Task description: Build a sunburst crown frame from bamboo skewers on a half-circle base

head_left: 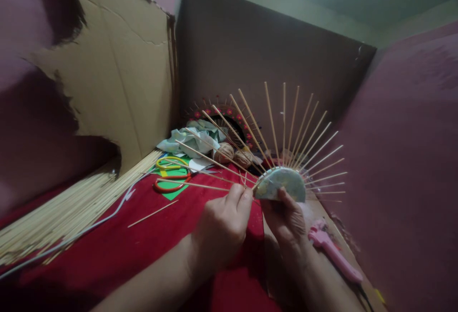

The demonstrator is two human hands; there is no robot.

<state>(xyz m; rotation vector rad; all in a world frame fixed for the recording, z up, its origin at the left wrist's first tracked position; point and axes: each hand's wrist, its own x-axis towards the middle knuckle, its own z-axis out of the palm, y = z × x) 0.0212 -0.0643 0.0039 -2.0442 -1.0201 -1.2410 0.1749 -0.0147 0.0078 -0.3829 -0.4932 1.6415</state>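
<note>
A pale, mottled half-round disc (282, 185) sits in my right hand (286, 219), the thumb pressed on its face and the fingers beneath. Thin wooden sticks (270, 123) fan out from its curved rim to the left, top and right. My left hand (229, 216) is closed in a pinch at the disc's left edge. Thin strands (244, 178) cross just above those fingertips, and the lowest stick (193, 184) on the left runs behind them. What exactly the pinch holds is hidden.
Scissors (171, 183) with yellow and red handles, green paper (171, 196) and a loose stick (153, 213) lie on red cloth (143, 250). Left is a stick bundle (71, 212); behind are twine balls (224, 153) and crumpled fabric (189, 138). A pink glue gun (336, 252) lies right.
</note>
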